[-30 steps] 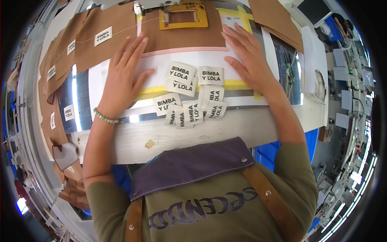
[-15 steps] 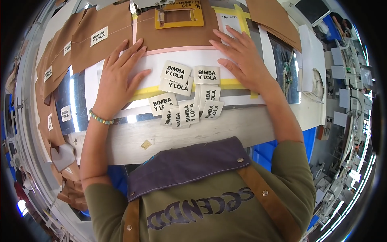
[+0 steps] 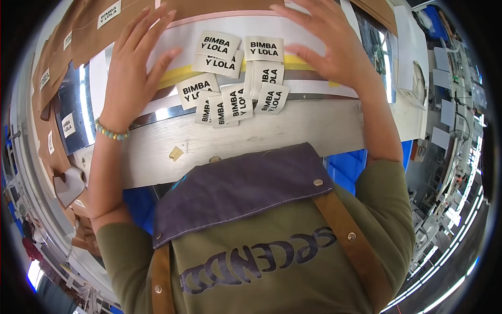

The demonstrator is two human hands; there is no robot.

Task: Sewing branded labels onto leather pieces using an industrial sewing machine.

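**Both hands flat on the white sheet, labels heaped between them**

The left hand [image 3: 133, 68] lies palm down with its fingers spread wide and gripping nothing; it rests on the long white sheet with a pink upper edge and a yellow strip [image 3: 293, 31] that runs across the workbench. A beaded pale green bracelet [image 3: 111, 131] circles its wrist. The right hand [image 3: 327, 44] is likewise open, fingers fanned and slightly arched over the sheet's right part, with nothing in its grasp (whether its fingertips press the sheet or hover just above cannot be told).

Between the two hands sits a loose heap of small white rectangular fabric labels with black print [image 3: 235, 78], overlapping one another; the upper ones lie on the white sheet, the lower ones spill over a dark shiny strip onto the pale grey wooden bench top [image 3: 293, 133]. Neither hand touches the heap, though the left index finger is just beside it.

On the bench nearer the person lies a small tan scrap [image 3: 175, 153]. Brown leather-like panels [image 3: 78, 36], some with white labels on them, lie to the far left.
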